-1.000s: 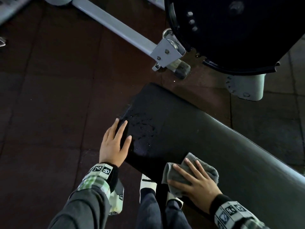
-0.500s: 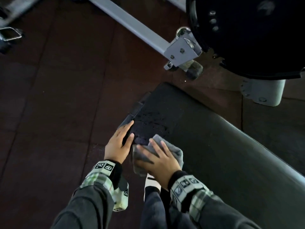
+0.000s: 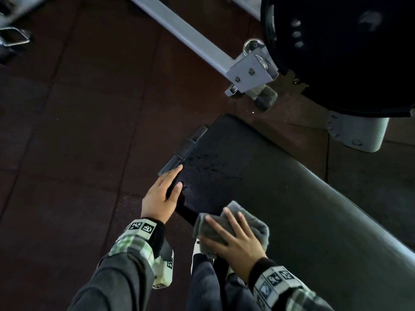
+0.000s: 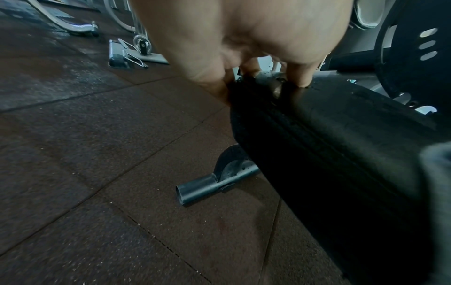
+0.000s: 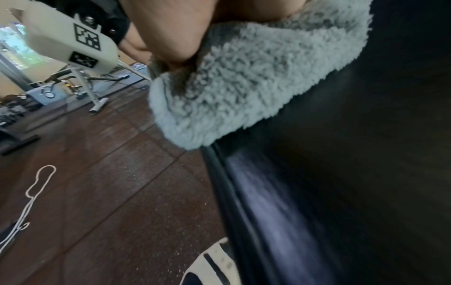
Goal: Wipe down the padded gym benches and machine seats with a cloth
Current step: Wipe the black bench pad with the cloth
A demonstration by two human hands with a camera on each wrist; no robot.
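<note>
A black padded bench (image 3: 280,198) runs from the middle of the head view to the lower right, with wet droplets near its far left corner. My left hand (image 3: 160,198) grips the pad's left edge (image 4: 263,104), thumb on top and fingers down the side. My right hand (image 3: 235,239) lies flat with spread fingers on a grey fluffy cloth (image 3: 258,223), pressing it on the pad near its front edge. In the right wrist view the cloth (image 5: 244,86) hangs over the pad's rim (image 5: 244,192).
Dark red rubber floor tiles (image 3: 78,153) lie to the left. A grey machine frame bar (image 3: 190,37) and a large black disc housing (image 3: 348,52) stand beyond the bench. The bench's foot tube (image 4: 209,185) sticks out on the floor. My white shoe (image 5: 212,264) is below the pad.
My right hand has slid the cloth back to the right along the pad's front edge, away from my left hand. The left hand keeps its hold on the pad's edge.
</note>
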